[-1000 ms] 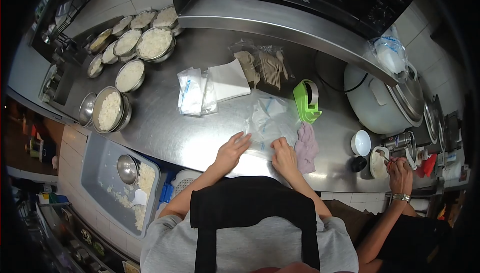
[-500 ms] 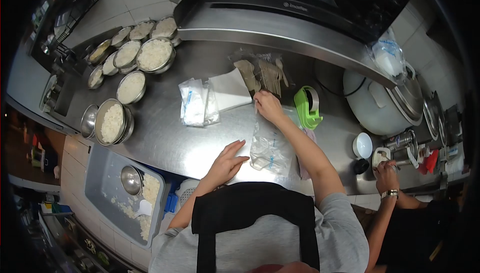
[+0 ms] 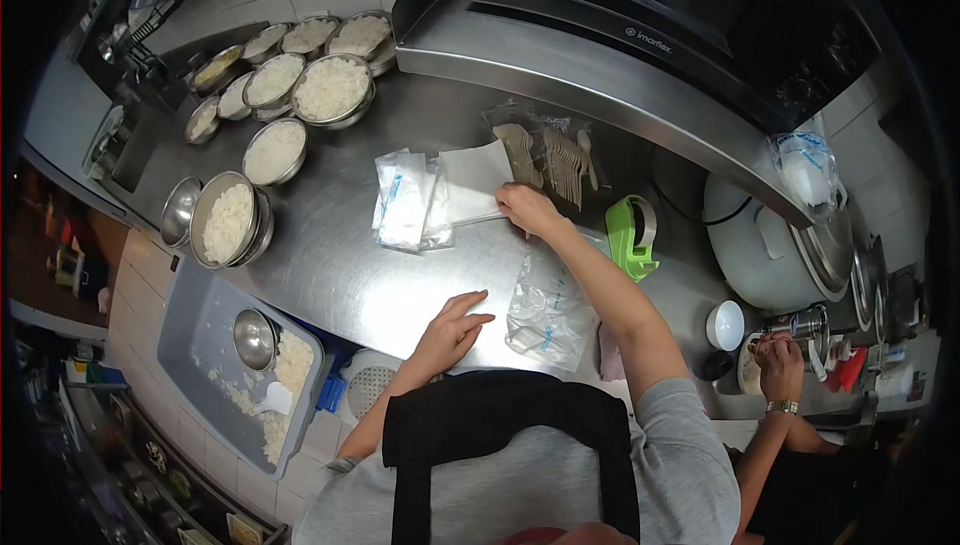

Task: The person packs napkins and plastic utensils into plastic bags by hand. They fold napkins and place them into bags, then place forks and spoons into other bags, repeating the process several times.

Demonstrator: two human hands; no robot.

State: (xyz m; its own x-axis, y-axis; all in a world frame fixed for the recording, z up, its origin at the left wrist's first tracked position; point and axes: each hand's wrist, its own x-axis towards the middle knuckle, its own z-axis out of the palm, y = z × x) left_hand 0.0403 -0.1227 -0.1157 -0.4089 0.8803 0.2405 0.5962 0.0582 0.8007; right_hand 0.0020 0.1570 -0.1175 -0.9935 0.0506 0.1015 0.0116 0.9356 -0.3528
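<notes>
Steel counter (image 3: 320, 220) holds white sheets (image 3: 475, 180) at the right hand's (image 3: 530, 210) curled fingertips, probably for easy reach; pinch unclear. Left hand (image 3: 450, 330), fingers spread, is just beside the plastic bag (image 3: 545, 315).

The worktop (image 3: 330, 245) is of shiny metal. On it stands a green tape dispenser (image 3: 625, 238). Left of this dispenser lie wooden cutlery (image 3: 565, 167), white sheets (image 3: 472, 180) and a clear bag (image 3: 545, 320); farther left, rice bowls (image 3: 275, 152); to its right, a white bowl (image 3: 725, 325).
</notes>
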